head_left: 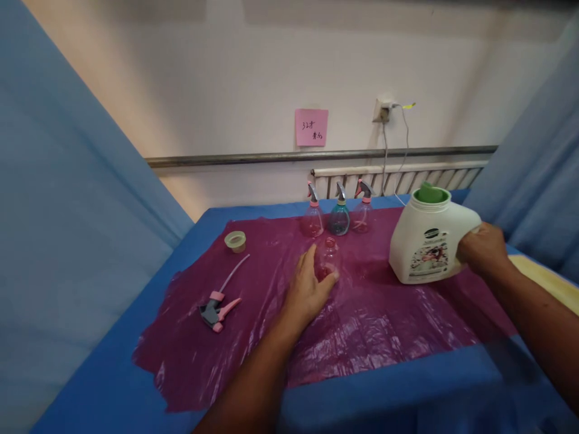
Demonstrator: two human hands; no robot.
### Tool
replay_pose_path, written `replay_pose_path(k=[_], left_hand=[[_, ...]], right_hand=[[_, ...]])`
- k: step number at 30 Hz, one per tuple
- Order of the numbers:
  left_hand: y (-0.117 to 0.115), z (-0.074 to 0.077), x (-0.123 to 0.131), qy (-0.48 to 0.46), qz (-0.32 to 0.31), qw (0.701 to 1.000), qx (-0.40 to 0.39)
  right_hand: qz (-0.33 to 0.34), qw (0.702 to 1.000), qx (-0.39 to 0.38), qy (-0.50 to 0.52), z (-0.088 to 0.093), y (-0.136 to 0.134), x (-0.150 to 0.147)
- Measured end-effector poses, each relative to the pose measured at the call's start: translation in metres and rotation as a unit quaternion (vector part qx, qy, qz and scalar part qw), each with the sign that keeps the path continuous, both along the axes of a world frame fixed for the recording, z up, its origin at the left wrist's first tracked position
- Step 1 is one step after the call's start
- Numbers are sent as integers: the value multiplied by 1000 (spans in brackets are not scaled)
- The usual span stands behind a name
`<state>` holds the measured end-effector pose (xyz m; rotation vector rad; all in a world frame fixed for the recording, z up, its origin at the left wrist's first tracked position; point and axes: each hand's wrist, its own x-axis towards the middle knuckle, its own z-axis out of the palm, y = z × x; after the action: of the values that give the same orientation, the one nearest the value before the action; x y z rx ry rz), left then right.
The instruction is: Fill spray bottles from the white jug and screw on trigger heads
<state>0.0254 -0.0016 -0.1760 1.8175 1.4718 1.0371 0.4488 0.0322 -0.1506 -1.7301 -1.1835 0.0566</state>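
Note:
My left hand [308, 289] is wrapped round a small clear spray bottle [327, 256] that stands open-topped on the purple plastic sheet [371, 325]. Its pink and grey trigger sprayer head [217, 307] with a long tube lies on the sheet to the left. My right hand [483, 248] grips the handle of a large white detergent jug [427, 238] with a green spout, standing upright on the sheet at the right. A pale green cap [235, 240] rests at the sheet's far left.
Three small spray bottles with trigger heads [339, 212] stand in a row at the back of the blue-covered table [113, 386]. Blue curtains hang on both sides. A radiator, a wall socket with a cable and a pink note are behind.

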Motion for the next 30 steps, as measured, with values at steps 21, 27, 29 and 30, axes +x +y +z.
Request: replay_pose_path(k=[21, 27, 29, 30], left_hand=[[-5, 0, -1, 34, 0, 998, 54], [-5, 0, 2, 54, 10, 997, 46], [-6, 1, 2, 62, 7, 997, 45], [-7, 2, 2, 66, 4, 997, 44]], right_hand=[[44, 901, -195, -385, 90, 21, -54], [32, 883, -207, -419, 92, 21, -53], [33, 874, -213, -436, 95, 21, -53], [32, 869, -216, -444, 96, 20, -54]])
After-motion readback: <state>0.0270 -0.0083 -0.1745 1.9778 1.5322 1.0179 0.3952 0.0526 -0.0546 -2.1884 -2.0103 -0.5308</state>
